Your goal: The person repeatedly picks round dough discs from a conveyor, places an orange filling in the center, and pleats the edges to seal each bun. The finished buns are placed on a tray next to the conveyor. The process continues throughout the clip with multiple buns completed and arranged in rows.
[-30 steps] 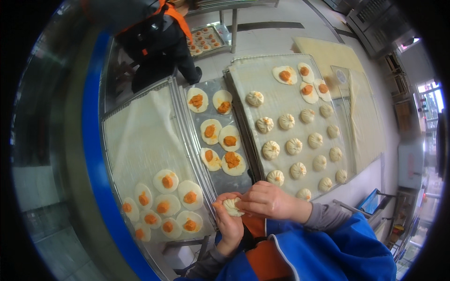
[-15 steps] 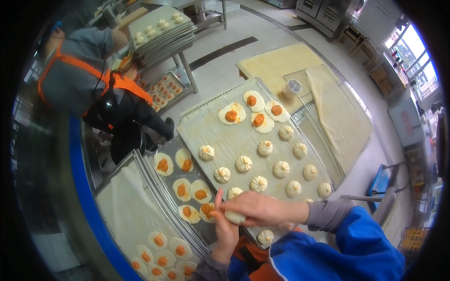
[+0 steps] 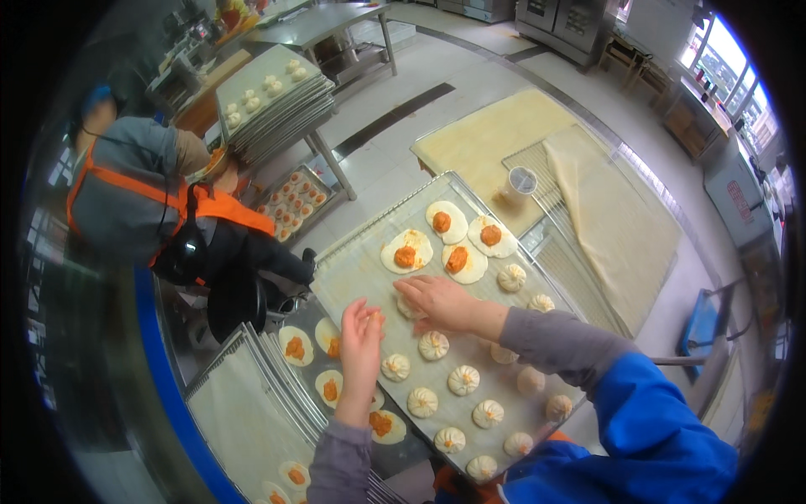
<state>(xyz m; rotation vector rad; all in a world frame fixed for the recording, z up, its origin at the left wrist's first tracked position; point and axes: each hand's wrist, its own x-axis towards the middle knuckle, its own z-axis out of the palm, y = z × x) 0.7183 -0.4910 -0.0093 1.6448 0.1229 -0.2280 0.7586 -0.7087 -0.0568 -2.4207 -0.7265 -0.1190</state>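
Note:
My right hand is over the large paper-lined tray, its fingers curled round a pleated filled bun that rests on the paper; part of the bun is hidden under the palm. My left hand is raised at the tray's left edge, fingers loosely bent and apart, holding nothing. Several pleated buns sit in rows on the near part of the tray. Beyond my right hand lie several flat dough rounds topped with orange filling.
More filled rounds lie on a dark surface at left, beside a paper-covered tray stack. A clear plastic cup stands beyond the tray near a wire rack with a cloth. A co-worker in an orange apron bends at far left.
My hands have come apart and moved away from me. The bun that was between them is now on the tray under my right hand. The view has shifted slightly.

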